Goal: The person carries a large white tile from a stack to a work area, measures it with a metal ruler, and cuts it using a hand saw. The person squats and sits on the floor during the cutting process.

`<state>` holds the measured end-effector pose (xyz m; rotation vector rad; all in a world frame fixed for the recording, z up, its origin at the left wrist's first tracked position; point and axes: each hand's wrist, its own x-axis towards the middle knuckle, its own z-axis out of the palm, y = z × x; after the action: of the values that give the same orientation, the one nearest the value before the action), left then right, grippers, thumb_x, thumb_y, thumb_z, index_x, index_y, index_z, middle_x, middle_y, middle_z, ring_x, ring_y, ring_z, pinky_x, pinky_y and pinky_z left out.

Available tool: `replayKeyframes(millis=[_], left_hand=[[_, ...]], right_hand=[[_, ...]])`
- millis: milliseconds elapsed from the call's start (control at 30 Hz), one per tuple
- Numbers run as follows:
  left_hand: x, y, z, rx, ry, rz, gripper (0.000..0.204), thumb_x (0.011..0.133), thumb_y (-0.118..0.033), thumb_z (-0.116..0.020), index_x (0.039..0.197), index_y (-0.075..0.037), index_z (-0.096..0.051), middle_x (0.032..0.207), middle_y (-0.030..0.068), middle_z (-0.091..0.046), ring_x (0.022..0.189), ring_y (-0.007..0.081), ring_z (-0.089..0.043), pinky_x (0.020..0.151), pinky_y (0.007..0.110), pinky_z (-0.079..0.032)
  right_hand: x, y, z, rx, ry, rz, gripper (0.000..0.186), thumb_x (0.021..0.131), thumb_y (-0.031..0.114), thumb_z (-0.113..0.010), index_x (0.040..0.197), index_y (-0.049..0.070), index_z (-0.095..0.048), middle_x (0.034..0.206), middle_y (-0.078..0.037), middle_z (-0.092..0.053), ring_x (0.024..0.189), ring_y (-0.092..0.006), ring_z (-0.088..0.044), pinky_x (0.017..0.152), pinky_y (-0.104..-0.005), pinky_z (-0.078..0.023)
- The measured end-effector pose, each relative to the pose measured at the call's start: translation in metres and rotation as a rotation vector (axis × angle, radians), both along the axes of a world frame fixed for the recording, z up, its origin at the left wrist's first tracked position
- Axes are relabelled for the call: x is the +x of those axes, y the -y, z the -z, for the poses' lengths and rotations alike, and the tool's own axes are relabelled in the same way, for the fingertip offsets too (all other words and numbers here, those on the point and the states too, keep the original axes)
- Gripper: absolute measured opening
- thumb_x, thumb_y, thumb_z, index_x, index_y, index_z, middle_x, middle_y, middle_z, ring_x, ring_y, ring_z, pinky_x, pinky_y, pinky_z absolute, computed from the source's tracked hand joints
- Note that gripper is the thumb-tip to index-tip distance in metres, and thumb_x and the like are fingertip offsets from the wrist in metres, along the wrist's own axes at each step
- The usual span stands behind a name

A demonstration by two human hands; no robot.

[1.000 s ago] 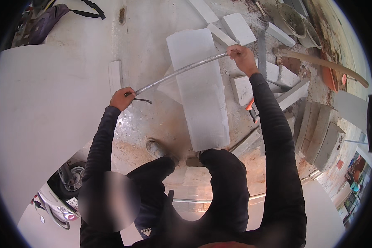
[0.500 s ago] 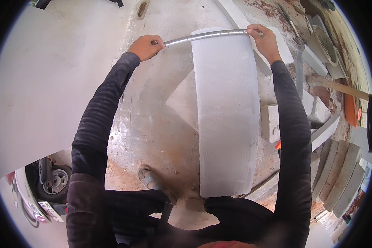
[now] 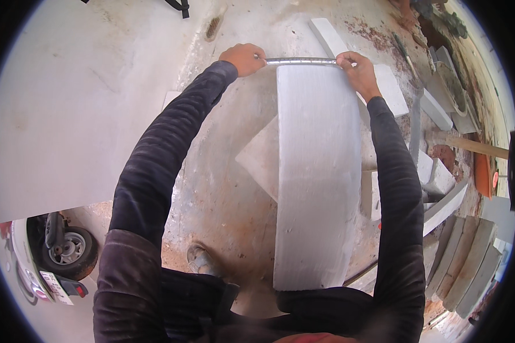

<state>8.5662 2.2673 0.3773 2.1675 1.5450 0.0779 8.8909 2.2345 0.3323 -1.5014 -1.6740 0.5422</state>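
A metal strip (image 3: pixel 301 61) is set at upper centre, pinched by both hands (image 3: pixel 244 59) (image 3: pixel 358 72), but the white block (image 3: pixel 317 177) seems yet unmarked.

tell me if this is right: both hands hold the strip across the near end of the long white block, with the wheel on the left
Not quite: the head view shows the strip across the far end of the long white block, not the near end. The left hand and right hand do hold it, and the wheel is on the left.
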Motion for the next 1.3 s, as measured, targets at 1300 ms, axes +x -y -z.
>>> replayKeyframes(millis=[1300], left_hand=[[0.030,0.004,0.010,0.049,0.008,0.053,0.028,0.079,-0.032,-0.056,0.094,-0.013,-0.070,0.086,0.0131,-0.068,0.084,0.0312,-0.064,0.077,0.039,-0.049]], right_hand=[[0.009,0.016,0.000,0.018,0.031,-0.065,0.020,0.086,0.019,-0.065,0.099,0.004,-0.070,0.090,-0.008,-0.069,0.086,-0.0171,-0.061,0.082,-0.0304,-0.046]])
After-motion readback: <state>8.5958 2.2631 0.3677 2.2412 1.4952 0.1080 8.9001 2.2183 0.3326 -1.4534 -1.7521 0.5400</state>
